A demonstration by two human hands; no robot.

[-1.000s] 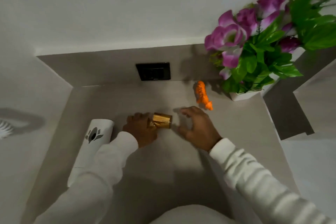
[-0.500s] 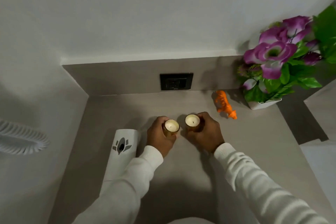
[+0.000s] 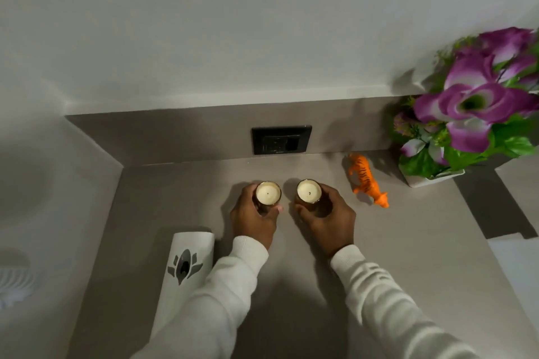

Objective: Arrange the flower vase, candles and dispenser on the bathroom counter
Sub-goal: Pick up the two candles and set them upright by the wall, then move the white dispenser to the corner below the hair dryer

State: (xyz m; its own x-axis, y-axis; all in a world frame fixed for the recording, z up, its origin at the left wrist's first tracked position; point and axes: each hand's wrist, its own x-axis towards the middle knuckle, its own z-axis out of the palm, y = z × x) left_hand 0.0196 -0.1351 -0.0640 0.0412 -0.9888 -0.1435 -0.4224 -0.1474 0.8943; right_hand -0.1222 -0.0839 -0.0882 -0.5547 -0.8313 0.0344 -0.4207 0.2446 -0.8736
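Gold-cased candles, 2 pcs: left candle gripped by left hand, right candle by right hand, fingers wrapped round each, upright on counter mid-back, prob. to pair them; 1 s ago one lay tipped; dispenser lying front-left, vase back-right.

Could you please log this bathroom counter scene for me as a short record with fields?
left hand: holds left candle, upright
right hand: holds right candle, upright
candles: side by side, apart, unlit
dispenser: lying down, front left
vase: back right, purple flowers
toy tiger: between right candle and vase
outlet: backsplash behind candles
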